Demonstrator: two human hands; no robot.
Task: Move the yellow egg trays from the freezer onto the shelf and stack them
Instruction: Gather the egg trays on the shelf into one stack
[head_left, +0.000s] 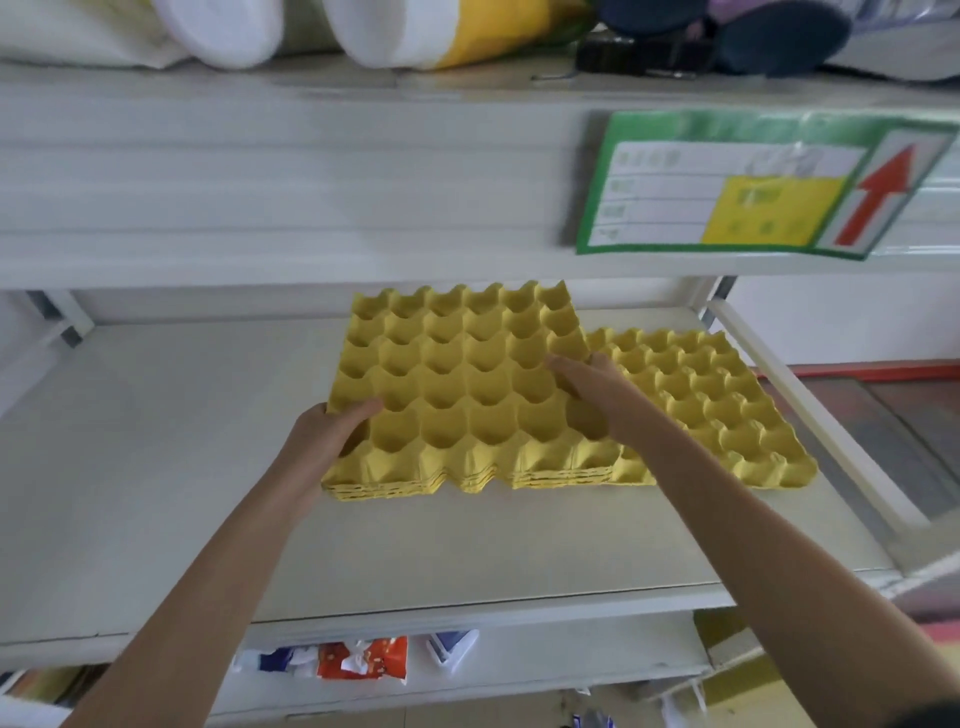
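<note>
A stack of several yellow egg trays (457, 384) is over the white shelf board (156, 467), its near edge low and its far edge tilted up. My left hand (332, 431) grips the stack's left near corner, thumb in a cup. My right hand (587, 384) holds the stack's right edge, fingers curled over the rim. A second yellow egg tray (727, 410) lies flat on the shelf to the right, partly under the held stack.
An upper shelf with a green, yellow and red price sign (753, 187) hangs close above. White and yellow sacks (415, 31) lie on top. Packaged goods (363, 660) sit on the shelf below. The freezer's glass lid (893, 431) is at the right.
</note>
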